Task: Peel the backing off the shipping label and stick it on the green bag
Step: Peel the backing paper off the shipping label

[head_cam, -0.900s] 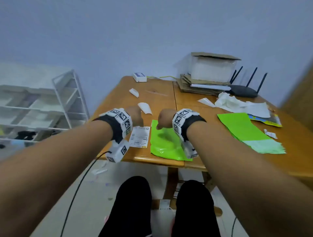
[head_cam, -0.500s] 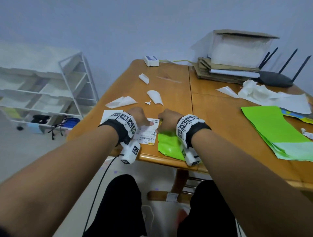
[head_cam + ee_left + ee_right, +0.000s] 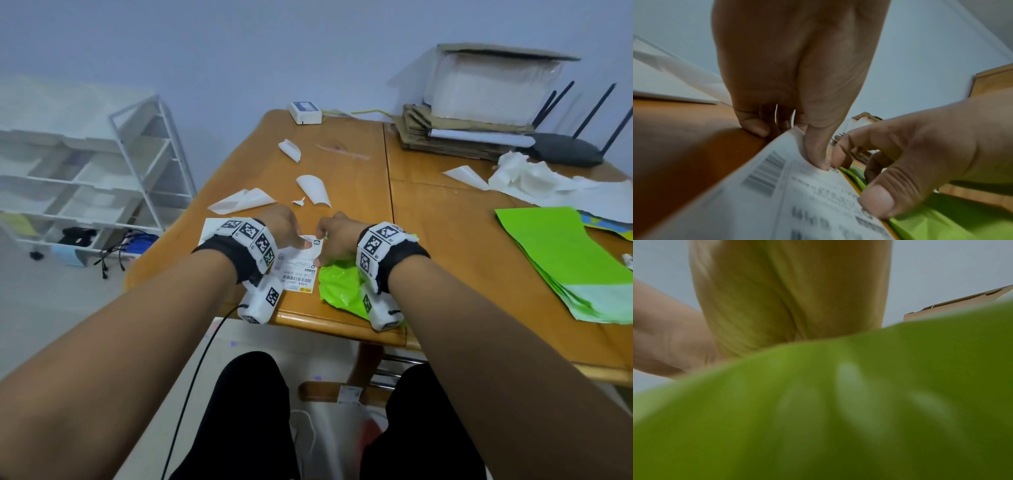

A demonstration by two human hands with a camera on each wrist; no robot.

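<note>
- The left hand pinches the shipping label at its far edge, thumb on top.
- The right hand grips the label's right edge beside that pinch.
- The green bag lies crumpled under the right wrist, touching the label, at the table front edge.
- Bare wood lies beyond both hands.

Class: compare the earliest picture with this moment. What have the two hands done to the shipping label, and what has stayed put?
Both hands closed in: left hand and right hand now pinch the shipping label at its far end. The green bag stays beside it on the table.
</note>
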